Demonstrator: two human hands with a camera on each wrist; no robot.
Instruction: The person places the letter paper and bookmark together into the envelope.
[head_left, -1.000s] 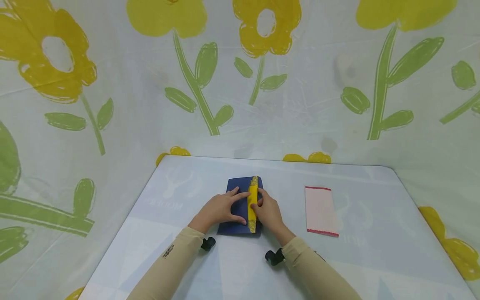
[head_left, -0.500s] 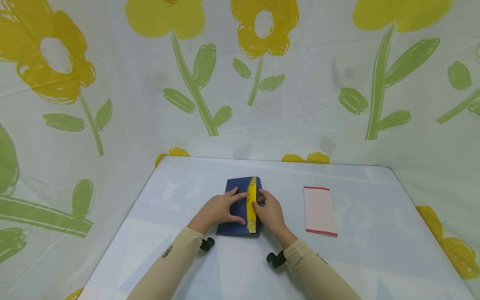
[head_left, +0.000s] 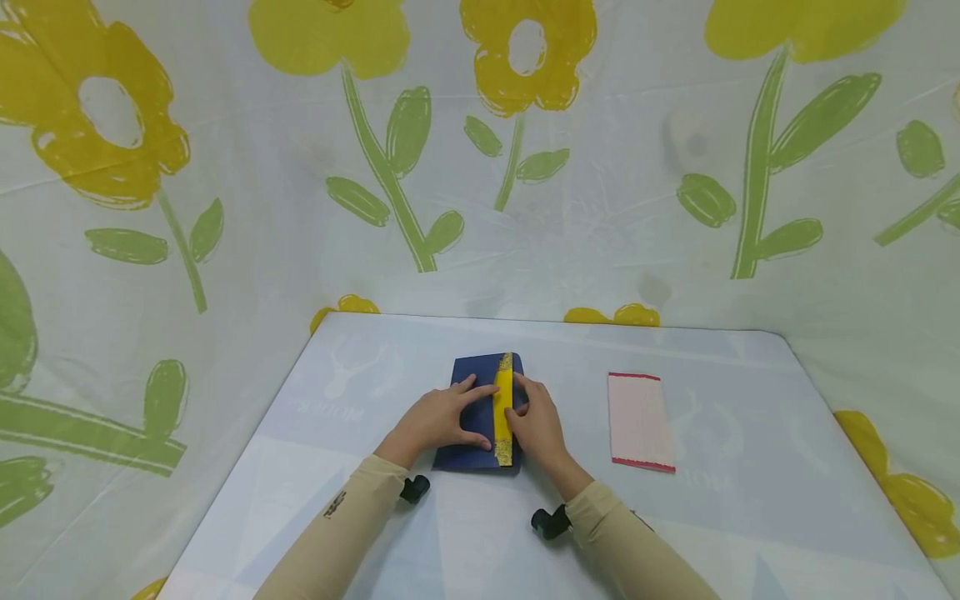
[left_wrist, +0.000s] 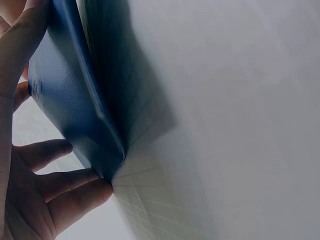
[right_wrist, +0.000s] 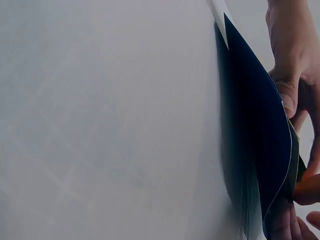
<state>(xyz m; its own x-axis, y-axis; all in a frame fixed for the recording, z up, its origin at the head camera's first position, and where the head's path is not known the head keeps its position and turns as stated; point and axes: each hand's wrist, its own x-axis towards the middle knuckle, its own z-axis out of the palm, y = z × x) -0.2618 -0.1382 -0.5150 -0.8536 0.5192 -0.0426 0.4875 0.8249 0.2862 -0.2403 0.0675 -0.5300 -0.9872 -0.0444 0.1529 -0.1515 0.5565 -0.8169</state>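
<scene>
A dark blue notebook (head_left: 480,458) lies on the table with a yellow strip (head_left: 504,425), speckled at both ends, running along its right side. My left hand (head_left: 435,417) rests spread on the cover; one fingertip reaches the strip and the thumb lies on the blue. In the left wrist view, fingers (left_wrist: 82,192) of that hand touch the notebook's edge. My right hand (head_left: 538,421) pinches the notebook's right edge beside the strip, thumb on top. In the right wrist view, the notebook's near end (right_wrist: 265,130) bulges apart slightly; some right fingertips are hidden.
A pale pink rectangle (head_left: 642,421) with red ends lies flat to the right of the hands. A white table (head_left: 360,533) with faint prints carries everything. Behind it hangs a flowered curtain (head_left: 615,233). A black camera mount sits at each wrist.
The right hand has shifted only slightly at the notebook's edge, its forefinger moving a little. The left hand, notebook and pink rectangle stay essentially in place.
</scene>
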